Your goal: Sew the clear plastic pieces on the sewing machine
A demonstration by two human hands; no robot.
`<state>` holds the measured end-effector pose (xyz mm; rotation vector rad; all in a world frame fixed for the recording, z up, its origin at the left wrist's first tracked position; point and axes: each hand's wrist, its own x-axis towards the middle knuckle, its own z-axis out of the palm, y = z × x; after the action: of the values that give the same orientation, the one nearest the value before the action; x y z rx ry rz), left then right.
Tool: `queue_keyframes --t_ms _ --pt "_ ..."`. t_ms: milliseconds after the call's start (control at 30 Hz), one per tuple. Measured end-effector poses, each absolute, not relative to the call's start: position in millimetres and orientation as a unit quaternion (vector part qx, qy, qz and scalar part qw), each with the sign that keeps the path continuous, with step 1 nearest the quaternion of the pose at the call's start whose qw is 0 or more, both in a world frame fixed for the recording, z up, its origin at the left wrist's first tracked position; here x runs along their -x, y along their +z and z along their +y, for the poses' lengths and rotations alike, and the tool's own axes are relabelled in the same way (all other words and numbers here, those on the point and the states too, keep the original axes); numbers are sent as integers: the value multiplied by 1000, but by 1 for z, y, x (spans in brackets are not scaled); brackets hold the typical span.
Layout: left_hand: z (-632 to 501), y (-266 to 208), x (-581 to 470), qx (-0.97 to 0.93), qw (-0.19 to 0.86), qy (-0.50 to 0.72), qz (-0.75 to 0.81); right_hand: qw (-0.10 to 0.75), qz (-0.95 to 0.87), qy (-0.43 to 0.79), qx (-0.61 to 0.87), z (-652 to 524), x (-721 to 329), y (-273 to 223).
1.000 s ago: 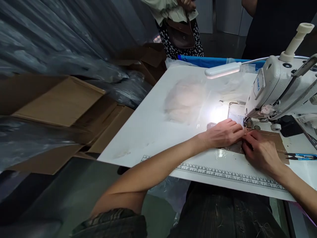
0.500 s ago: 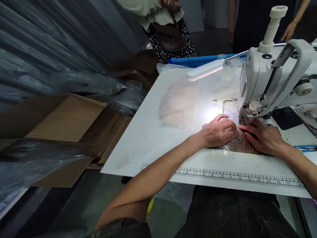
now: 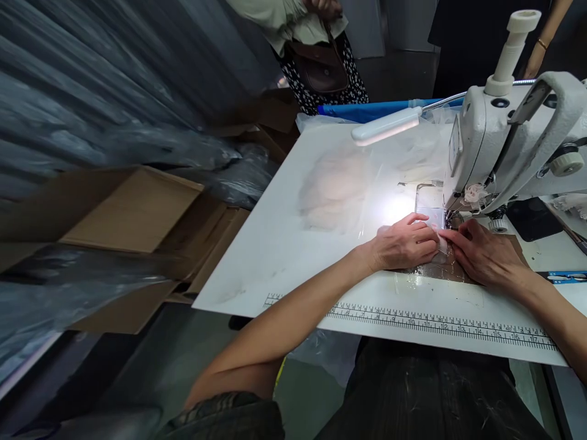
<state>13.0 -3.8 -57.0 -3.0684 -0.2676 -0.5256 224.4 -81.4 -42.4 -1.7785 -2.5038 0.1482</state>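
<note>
1. We see a smooth, hard white table [image 3: 270, 256] beneath the sewing machine [image 3: 470, 140], whose glossy enamelled head has rounded edges.
2. Left of the machine, an open cardboard box [image 3: 132, 214] shows stiff, matt flaps with straight creases.
3. Just in front of the machine's needle area we have our left hand [image 3: 406, 244], fingers bent and bunched on the work, and, to its right, our right hand [image 3: 488, 250], forefinger stretched towards the same spot. Both are touching it, but the undersides are hidden, so we cannot tell whether they pinch or merely press.
4. Under our hands, nearer us than the machine's needle, lies a flat brown sheet [image 3: 458, 272], partly glossy, probably fairly stiff.
5. On it, right before the machine's presser foot, sits a small whitish translucent piece [image 3: 443, 249]. We judge it light, limp, perhaps slippery, and easily puckered or snagged; we would hold it flat by its side edges with light fingertips, clear of the foot.
</note>
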Motion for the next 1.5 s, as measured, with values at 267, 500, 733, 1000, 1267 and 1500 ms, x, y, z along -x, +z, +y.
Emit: queue_keyframes --t_ms 267,500,733,1000,1267,1500 --pt "-8 -53 -12 975 -8 -199 -99 50 -801 58 594 -87 -222 -34" --pt "-11 -47 -13 981 10 -167 -100 148 -798 118 572 -89 -239 -40" --pt "-10 -52 -10 979 15 -188 -83 142 -829 85 534 -89 -239 -41" --pt "-10 -56 -8 977 -7 -192 -87 111 -828 59 546 -90 -234 -42" --pt "-9 -56 -9 978 25 -194 -79 160 -823 89 537 -94 -236 -37" --pt "-9 -57 -10 976 62 -196 -74 194 -861 67 466 -104 -237 -40"
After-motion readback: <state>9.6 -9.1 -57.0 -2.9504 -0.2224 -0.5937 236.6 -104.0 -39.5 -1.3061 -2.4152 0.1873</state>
